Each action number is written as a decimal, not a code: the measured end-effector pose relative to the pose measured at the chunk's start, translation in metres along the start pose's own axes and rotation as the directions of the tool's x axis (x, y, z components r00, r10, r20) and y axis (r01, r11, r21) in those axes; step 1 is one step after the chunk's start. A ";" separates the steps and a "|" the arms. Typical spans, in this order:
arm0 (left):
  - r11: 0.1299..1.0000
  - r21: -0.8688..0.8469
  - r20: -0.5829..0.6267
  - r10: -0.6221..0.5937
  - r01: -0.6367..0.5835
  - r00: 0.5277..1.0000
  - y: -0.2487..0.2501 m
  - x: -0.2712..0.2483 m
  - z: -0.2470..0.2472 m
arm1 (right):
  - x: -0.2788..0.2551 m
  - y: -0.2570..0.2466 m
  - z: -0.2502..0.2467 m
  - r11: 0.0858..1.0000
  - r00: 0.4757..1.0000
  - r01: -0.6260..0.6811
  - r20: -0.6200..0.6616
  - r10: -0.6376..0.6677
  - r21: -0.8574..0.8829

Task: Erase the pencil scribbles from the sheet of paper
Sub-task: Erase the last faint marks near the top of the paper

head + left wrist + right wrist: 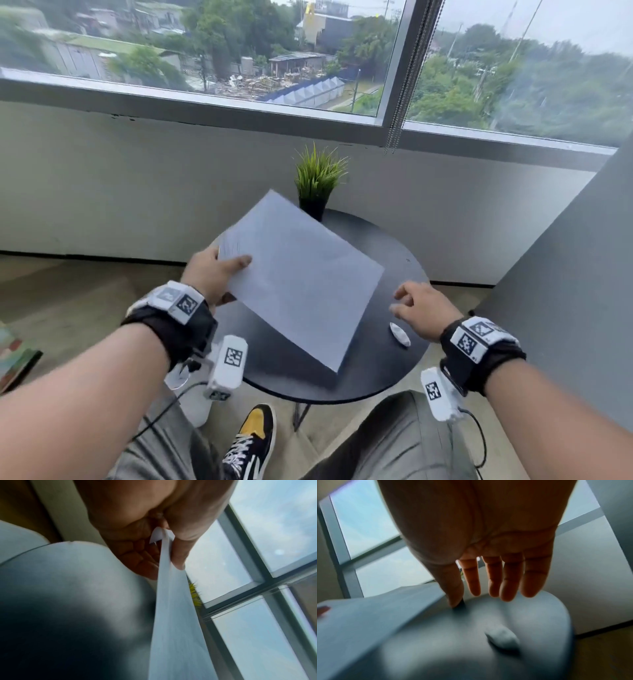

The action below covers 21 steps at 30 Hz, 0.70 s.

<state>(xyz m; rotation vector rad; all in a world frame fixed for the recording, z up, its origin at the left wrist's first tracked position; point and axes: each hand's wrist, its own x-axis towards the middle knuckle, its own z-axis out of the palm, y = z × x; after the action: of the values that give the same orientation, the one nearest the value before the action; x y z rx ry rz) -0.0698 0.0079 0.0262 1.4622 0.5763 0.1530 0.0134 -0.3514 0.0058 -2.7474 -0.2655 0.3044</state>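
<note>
Eraser (399, 335) is lying at the round table's (394, 246) right edge, long axis slanting nearward-right, just under the spread-fingered right hand (419, 308), while the left hand (214, 274) is pinching the tilted paper sheet (301, 274).

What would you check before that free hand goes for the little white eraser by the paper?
1. Eraser within reach of the right hand: ok, it lies on the table just beside the hand.
2. Right hand free: ok, fingers relaxed, holding nothing.
3. Sheet of paper held: ok, the left hand pinches its left edge.
4. Paper flat on the round black table: not ok, the held edge is lifted.
5. Pencil scribbles located: cannot tell, only faint marks near the left hand.
6. Potted plant clear of the work: ok, it stands at the far edge.
</note>
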 end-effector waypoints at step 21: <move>0.353 0.898 0.324 -0.123 -0.264 0.938 -0.071 -0.054 0.015 | -0.007 -0.022 0.034 0.977 0.997 0.068 0.017 -0.072 0.202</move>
<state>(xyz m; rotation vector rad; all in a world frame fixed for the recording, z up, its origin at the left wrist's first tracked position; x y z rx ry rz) -0.1264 -0.0378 -0.0278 2.6110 0.2704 -0.4743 -0.0051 -0.3213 -0.0155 -2.5302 -0.3189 0.3267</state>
